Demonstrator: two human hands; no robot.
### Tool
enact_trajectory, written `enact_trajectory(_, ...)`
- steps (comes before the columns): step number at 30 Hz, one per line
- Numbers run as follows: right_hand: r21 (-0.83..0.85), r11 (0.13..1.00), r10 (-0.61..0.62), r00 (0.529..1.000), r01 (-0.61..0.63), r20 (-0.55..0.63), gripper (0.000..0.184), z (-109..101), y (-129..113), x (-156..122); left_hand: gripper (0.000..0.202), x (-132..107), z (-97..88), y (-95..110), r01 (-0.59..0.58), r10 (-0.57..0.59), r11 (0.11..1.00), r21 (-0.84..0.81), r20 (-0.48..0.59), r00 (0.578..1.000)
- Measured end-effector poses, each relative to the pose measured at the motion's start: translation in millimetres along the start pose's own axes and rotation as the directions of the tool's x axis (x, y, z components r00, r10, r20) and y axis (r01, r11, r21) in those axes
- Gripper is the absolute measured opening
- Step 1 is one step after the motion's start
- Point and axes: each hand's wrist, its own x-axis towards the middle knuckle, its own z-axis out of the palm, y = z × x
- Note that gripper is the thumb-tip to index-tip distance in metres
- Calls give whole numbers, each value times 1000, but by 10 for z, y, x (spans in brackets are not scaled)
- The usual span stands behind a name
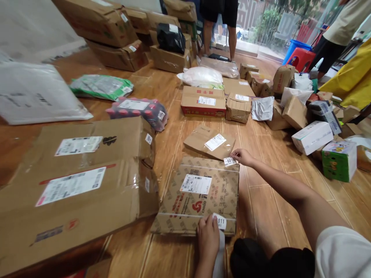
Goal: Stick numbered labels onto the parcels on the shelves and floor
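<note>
My right hand [243, 157] pinches a small white number sticker [230, 161] printed 6010. It holds the sticker at the far right corner of a flat patterned carton [179, 204], near the edge of a smaller flat box [203, 136]. Closed on a strip of number labels [222, 221], my left hand [208, 235] is at the carton's near edge; the label showing ends in 6011 and the strip hangs down past the wrist. A white shipping label [196, 184] and two pale straps show on the carton's top.
Large brown cartons [124, 200] lie close on the left, with a shrink-wrapped bottle pack [139, 110] behind. A red-and-brown box [203, 102] sits ahead. Many small parcels [312, 138] are heaped on the right. Two people stand at the back, near a red stool [301, 58].
</note>
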Motion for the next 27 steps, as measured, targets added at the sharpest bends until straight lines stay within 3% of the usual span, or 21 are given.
enact_trajectory(9, -96, 995, 8, 1000, -10, -25, 13, 31, 109, 42, 43, -15, -52, 113, 34, -34, 999, 12, 22, 999)
enact_trajectory(16, -243, 953, 122, 964, -180, -234, 18, 46, 532, 251, 48, -66, -25, 71, 21, -21, 1000, -11, -3, 1000)
enact_trajectory(21, -249, 938, 175, 949, -241, -261, 14, 225, 748, 476, 53, -95, -38, -16, 71, -68, 992, -109, 30, 997)
enact_trajectory(27, -164, 964, 150, 941, -207, -304, 11, 440, 853, 531, 55, -147, -70, -75, 144, -125, 966, -216, 99, 987)
